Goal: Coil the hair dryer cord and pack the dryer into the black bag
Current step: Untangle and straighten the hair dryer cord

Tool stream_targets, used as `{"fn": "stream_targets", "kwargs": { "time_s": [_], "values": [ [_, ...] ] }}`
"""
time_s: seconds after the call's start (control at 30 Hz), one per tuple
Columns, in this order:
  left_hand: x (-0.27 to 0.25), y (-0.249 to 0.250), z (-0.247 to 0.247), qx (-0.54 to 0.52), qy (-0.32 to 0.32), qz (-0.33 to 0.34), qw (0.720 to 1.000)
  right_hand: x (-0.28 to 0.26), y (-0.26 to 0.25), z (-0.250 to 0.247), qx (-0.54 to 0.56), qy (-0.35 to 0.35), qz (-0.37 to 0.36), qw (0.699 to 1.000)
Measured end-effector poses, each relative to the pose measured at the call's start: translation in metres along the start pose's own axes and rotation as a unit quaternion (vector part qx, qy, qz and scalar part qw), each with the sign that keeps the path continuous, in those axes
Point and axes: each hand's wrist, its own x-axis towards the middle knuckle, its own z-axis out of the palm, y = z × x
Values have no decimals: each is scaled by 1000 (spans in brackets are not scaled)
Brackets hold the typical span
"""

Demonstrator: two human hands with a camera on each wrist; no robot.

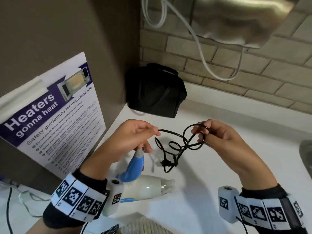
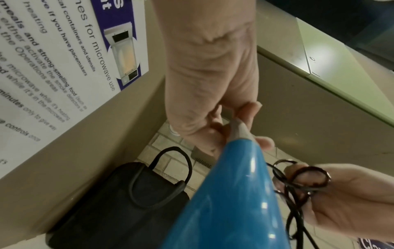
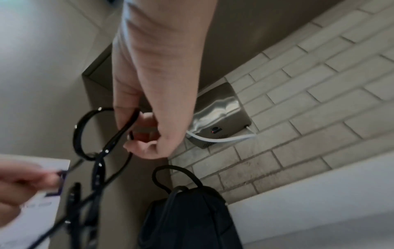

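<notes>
The blue and white hair dryer (image 1: 140, 181) hangs over the white counter (image 1: 219, 125), its blue handle (image 2: 230, 202) pointing up into my left hand (image 1: 135, 137). That hand pinches the black cord (image 1: 170, 132) near the handle's grey collar. My right hand (image 1: 212, 132) grips small loops of the same cord (image 3: 91, 134), and loose loops and the plug (image 1: 165, 162) dangle between the hands. The black bag (image 1: 155, 92) stands in the corner behind, its handle (image 3: 175, 173) up.
A microwave safety poster (image 1: 55, 119) leans at the left wall. A steel dispenser (image 1: 236, 19) with a white hose (image 1: 199, 41) hangs on the brick wall. A sink edge (image 1: 306, 157) shows at right. Thin cables (image 1: 20, 200) lie at lower left.
</notes>
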Motion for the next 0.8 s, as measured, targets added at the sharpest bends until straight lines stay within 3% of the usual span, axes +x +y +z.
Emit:
{"fn": "stream_targets", "kwargs": {
  "time_s": [0.1,0.23,0.37,0.5,0.67,0.8],
  "values": [
    [2,-1,4,-8,10,1,1000,-4,-1,-2,85,-33,10,996],
    [1,3,7,-97,2,-12,995,-3,4,-8,107,25,38,993],
    [-1,3,10,-104,23,-24,994,-7,6,-16,142,43,56,987],
    [-6,8,20,-39,-13,0,999,-11,-1,-3,94,-10,-15,995],
    [-7,13,29,-15,-61,40,997,-5,-5,16,-78,-22,-70,994],
    [-8,15,31,-60,-64,53,995,0,-2,19,-107,-102,-37,988]
  ]
}}
